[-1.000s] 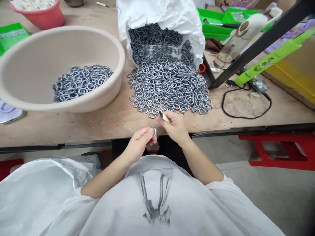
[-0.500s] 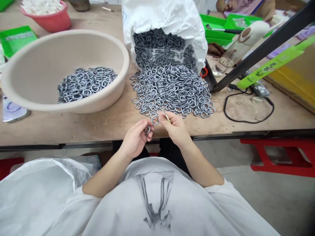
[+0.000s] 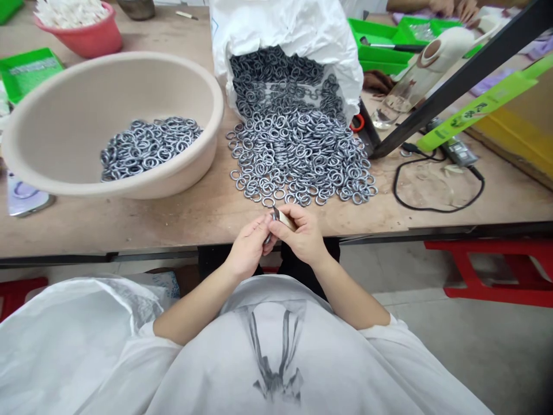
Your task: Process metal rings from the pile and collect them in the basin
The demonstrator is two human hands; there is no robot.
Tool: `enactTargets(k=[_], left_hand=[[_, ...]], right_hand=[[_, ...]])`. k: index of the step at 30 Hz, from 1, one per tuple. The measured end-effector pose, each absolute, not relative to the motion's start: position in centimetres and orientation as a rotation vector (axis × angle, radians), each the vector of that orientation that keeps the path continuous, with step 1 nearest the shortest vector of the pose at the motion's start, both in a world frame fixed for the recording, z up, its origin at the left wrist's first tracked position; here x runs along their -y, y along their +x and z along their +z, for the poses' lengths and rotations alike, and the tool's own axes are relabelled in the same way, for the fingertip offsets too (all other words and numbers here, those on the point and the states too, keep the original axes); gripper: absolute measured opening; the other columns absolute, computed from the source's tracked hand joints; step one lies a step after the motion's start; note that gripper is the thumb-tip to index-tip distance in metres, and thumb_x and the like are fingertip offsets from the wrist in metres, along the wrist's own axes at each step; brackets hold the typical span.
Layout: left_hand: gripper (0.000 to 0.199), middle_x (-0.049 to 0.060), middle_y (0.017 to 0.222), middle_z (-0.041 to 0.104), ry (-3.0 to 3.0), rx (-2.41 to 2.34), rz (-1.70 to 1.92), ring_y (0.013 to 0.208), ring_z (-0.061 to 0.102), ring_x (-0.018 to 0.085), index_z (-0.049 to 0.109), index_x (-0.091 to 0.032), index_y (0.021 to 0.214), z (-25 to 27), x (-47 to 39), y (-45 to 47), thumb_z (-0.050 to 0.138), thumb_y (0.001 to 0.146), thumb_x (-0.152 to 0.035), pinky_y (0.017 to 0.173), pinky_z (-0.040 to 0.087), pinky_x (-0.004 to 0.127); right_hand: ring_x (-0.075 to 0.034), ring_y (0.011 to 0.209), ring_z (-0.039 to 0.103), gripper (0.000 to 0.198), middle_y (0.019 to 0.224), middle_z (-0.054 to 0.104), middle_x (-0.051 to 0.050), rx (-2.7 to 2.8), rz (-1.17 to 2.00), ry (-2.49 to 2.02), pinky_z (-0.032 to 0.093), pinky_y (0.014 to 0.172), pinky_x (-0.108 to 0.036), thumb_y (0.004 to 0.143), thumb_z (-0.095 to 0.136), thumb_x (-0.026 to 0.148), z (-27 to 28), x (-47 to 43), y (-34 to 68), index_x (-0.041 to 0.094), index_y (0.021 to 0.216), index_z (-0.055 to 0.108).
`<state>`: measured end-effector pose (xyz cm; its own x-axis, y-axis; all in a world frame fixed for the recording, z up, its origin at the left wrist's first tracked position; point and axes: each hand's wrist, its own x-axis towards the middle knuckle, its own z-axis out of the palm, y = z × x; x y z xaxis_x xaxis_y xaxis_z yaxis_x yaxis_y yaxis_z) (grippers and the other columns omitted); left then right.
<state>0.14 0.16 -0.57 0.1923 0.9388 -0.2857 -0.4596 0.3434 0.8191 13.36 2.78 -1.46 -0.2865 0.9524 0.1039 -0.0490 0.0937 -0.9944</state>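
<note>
Tabletop (image 3: 151, 227), far L cnr: pink bowl (image 3: 93, 45) w/ white pcs (image 3: 71, 12) heaped in it; dark cup (image 3: 137, 8) adj. Below bowl, green tray (image 3: 26, 92), sm. contents, too blurred to ID. Flat purple item (image 3: 30, 200) nr L edge. R side: clear bottle (image 3: 408, 83) w/ pale lid, brown cloth (image 3: 377, 83) nr it. Black post (image 3: 449, 89) slants across view; lime strip (image 3: 479, 115) alongside. Black cord (image 3: 451, 211) looped below strip. Yellow box (image 3: 514, 138) far R. Red stool (image 3: 475, 246) under R edge, on floor (image 3: 401, 346).
</note>
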Motion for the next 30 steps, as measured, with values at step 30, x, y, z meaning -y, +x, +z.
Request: enactTargets(k=[30], left_hand=[[0.045, -0.010, 0.051, 0.037, 0.498, -0.899, 1.097, 0.041, 0.025, 0.002, 0.045, -0.018, 0.071, -0.4, 0.4, -0.2, 0.078, 0.072, -0.049, 0.041, 0.022, 0.015]], right_hand=[[-0.010, 0.052, 0.033, 0.046, 0.054, 0.036, 0.004, 2.033, 0.659, -1.050, 0.024, 0.053, -0.028, 0.096, 0.049, 0.047, -0.8, -1.2, 13.9, 0.021, 0.060, 0.037]])
